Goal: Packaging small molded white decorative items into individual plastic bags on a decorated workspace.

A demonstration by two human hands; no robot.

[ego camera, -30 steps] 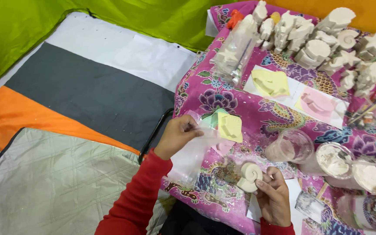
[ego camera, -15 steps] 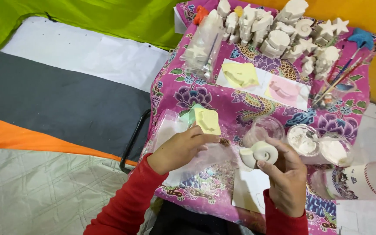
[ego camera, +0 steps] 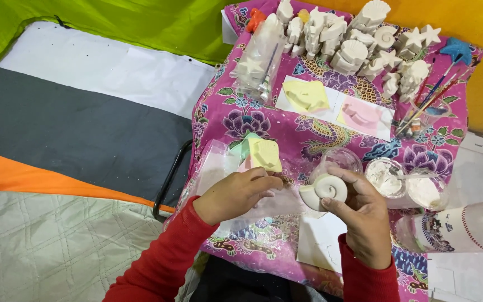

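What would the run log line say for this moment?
right hand: holds white spiral shell cast | left hand: on clear plastic bag | yellow mould beside left hand

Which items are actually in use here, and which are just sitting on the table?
In use:
right hand holding spiral shell cast
left hand on clear plastic bag, beside yellow mould

Lying about:
white figurines
brushes
powder cups
yellow and pink moulds on paper
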